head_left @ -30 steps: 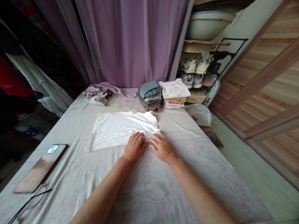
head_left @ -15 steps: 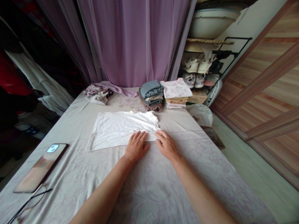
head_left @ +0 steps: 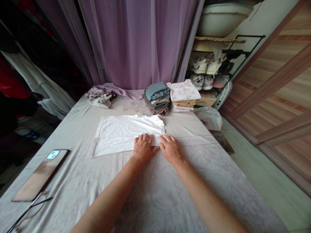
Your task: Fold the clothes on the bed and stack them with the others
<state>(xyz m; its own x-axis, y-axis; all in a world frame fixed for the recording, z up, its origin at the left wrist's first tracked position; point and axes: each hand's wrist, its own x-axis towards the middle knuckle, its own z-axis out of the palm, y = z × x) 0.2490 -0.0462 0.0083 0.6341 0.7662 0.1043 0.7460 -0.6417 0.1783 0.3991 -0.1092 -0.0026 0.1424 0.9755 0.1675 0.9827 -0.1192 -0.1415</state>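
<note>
Centrally, a white short-sleeved knit shirt (head_left: 123,134) lies flat on a bed covered by a pale sheet with a faint lilac floral pattern (head_left: 155,197), its nearer right edge slightly rumpled. The left hand (head_left: 143,149) is open and palm down, its fingers (head_left: 143,138) resting flat on the near edge of the shirt. The right hand (head_left: 171,149) is also open and palm down, just beside the left, with its fingertips (head_left: 165,138) touching the same edge. Neither hand is closed around the fabric. Beyond the shirt, on the far side of the bed, sit a stack of folded blue-grey and brown clothes (head_left: 156,95) and a stack of folded pale pink printed clothes (head_left: 183,95), touching each other. A crumpled floral garment (head_left: 99,97) lies well to their left. Near the bed's left edge lies a smartphone with a glossy back (head_left: 41,176), with thin dark-framed eyeglasses (head_left: 29,208) just below it. A sheer purple curtain (head_left: 136,38) hangs behind the bed, and a black metal rack holding pale sneakers (head_left: 202,72) stands to the right.
</note>
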